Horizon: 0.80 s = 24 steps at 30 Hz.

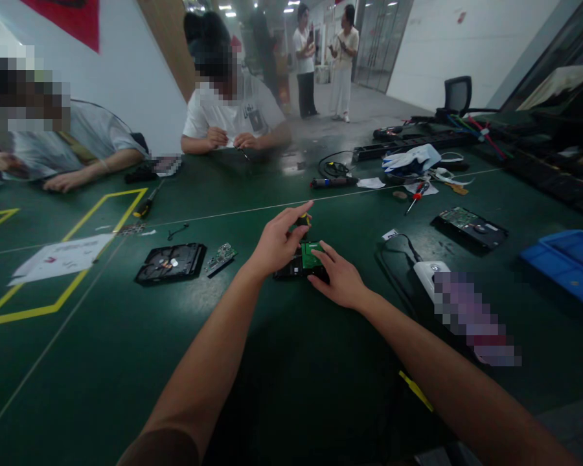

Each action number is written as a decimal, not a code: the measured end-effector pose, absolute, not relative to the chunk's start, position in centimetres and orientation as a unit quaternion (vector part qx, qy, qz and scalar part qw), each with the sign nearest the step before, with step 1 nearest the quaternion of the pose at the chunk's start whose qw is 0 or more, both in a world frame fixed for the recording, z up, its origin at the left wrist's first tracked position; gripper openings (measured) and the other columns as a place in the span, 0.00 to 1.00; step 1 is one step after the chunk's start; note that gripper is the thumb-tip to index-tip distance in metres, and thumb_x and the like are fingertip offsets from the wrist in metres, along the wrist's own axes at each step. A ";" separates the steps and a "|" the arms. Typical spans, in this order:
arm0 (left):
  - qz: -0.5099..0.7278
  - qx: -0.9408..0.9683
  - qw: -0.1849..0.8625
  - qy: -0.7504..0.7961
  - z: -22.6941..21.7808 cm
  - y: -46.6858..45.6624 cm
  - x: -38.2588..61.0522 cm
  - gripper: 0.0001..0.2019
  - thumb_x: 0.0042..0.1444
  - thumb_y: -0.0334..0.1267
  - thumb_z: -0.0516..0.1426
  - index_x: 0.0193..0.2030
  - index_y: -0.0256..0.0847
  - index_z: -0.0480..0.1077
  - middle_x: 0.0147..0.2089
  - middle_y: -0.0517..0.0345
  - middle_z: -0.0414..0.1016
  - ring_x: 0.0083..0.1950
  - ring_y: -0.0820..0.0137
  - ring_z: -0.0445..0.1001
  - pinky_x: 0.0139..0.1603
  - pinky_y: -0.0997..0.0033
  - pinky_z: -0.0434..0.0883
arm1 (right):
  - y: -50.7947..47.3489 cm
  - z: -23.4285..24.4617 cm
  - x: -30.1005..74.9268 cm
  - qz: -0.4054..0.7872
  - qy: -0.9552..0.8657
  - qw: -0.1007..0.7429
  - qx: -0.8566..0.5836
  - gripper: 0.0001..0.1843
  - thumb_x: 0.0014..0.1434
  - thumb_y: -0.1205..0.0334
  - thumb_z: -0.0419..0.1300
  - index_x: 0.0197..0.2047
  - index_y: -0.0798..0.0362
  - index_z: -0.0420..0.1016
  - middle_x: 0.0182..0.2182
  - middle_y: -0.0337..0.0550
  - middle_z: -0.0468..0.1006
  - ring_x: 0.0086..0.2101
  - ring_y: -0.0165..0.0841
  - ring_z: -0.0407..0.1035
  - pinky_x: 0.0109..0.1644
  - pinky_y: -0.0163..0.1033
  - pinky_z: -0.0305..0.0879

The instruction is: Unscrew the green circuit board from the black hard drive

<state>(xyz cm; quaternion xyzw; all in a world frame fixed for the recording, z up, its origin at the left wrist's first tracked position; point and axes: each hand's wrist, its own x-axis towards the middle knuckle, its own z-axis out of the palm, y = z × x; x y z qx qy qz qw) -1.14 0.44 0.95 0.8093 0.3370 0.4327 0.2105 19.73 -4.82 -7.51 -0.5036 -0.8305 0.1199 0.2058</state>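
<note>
A hard drive [291, 266] with a green circuit board [312, 254] on its upper side lies on the table in front of me. My left hand [280, 241] is over its far edge, with thumb and fingers closed round a small yellow-and-black handle, seemingly a screwdriver [303, 221]; its tip is hidden. My right hand [339, 275] rests at the drive's right side, fingers spread and fingertips touching the board and the edge. To the left are a second hard drive [170, 264] and a loose circuit board [221, 259].
Another hard drive [470, 228] and a blue tray [566, 265] are on the right, near a white device [432, 275] with a black cable. Farther back lie a red screwdriver [418, 195], gloves [412, 158] and a yellow-black screwdriver [147, 204]. Two people sit across the table.
</note>
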 end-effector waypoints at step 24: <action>0.417 0.825 0.150 0.351 1.4 0.4 -1.3 0.25 0.69 0.34 0.55 0.72 0.50 0.63 0.59 0.50 0.73 0.54 0.66 0.74 0.45 0.68 0.77 | -5.0 -7.3 19.7 0.124 -0.827 0.209 -0.507 0.35 0.68 0.46 0.58 0.73 0.47 0.58 0.76 0.54 0.52 0.66 0.55 0.63 0.63 0.60 0.68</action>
